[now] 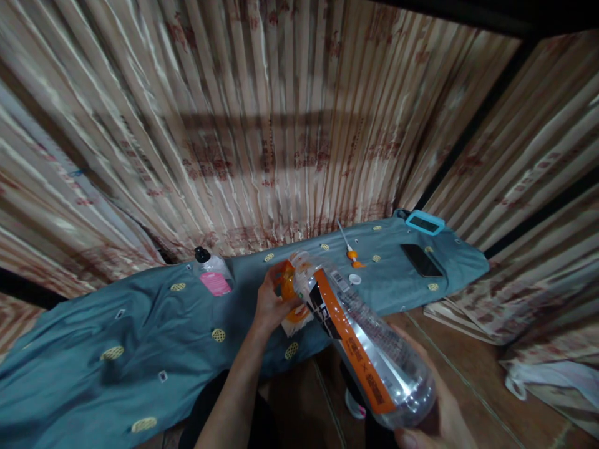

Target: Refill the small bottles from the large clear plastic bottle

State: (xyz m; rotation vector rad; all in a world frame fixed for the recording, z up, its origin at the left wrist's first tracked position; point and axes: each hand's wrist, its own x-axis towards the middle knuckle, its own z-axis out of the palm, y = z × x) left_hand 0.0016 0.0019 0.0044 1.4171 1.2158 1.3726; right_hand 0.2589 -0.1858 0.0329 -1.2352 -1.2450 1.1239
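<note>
- Two bare hands at work: R hand [447, 408] wraps the base of a clear bottle [360, 343] w/ orange label, held tilted above a teal cloth [145, 324] & the floor.
- L hand [270, 305], fingers closed round a small orange container [289, 285], holds it at clear bottle's neck; exact contact hard to tell.
- Orange pump [352, 254] w/ pale tube, plus white cap [354, 279], lie just beyond clear bottle.
- Pink-label btl. [215, 279] sits well left of clear bottle; dark phone [421, 260] & blue-framed device [425, 222], to its right.
</note>
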